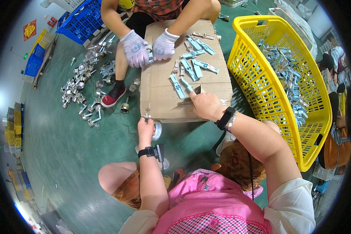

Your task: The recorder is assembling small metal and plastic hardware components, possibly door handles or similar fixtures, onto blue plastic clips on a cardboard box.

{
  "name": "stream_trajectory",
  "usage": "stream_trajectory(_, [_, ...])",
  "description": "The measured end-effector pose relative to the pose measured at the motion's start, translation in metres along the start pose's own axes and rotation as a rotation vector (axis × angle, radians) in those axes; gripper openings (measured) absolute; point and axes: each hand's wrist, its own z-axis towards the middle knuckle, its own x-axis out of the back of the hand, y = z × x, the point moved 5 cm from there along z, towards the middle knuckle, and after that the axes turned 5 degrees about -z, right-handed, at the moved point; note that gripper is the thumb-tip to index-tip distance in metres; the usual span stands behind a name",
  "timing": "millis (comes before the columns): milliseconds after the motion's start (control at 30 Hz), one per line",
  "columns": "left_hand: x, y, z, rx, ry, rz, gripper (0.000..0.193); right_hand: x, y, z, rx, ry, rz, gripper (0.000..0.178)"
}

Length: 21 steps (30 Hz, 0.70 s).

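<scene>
Your right hand (206,104) at blue clip (187,84) on cardboard (160,87), grip unclear; left hand (146,128) curled at cardboard edge, hold unclear. Loose pinch could drop clip; careless sweep could scatter nearby clips (188,69).

The view looks down and forward from the wearer's head, close above the apron (218,201) at bottom centre, with the cardboard (160,91) within arm's reach at upper centre; its wide fisheye bends the wall (7,84) at far left.
</scene>
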Motion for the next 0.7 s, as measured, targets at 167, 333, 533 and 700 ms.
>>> stream_trajectory(167, [-0.0008,0.0015,-0.0006,-0.004,-0.001,0.007,0.022,-0.0008,0.0013,0.0001,-0.008,0.001,0.001,0.02])
stream_trajectory(333, [-0.0004,-0.0021,0.0019,-0.006,0.0,0.013,0.02,0.0002,0.0008,-0.0006,-0.01,0.006,0.005,0.02])
stream_trajectory(533, [0.0001,-0.0023,0.0002,-0.007,-0.002,0.013,0.019,0.0014,0.0003,-0.0024,0.0,0.013,0.006,0.019])
stream_trajectory(700, [-0.0002,-0.0032,0.0004,-0.02,0.012,0.012,0.015,0.0021,0.0004,-0.0031,-0.001,0.012,0.016,0.018])
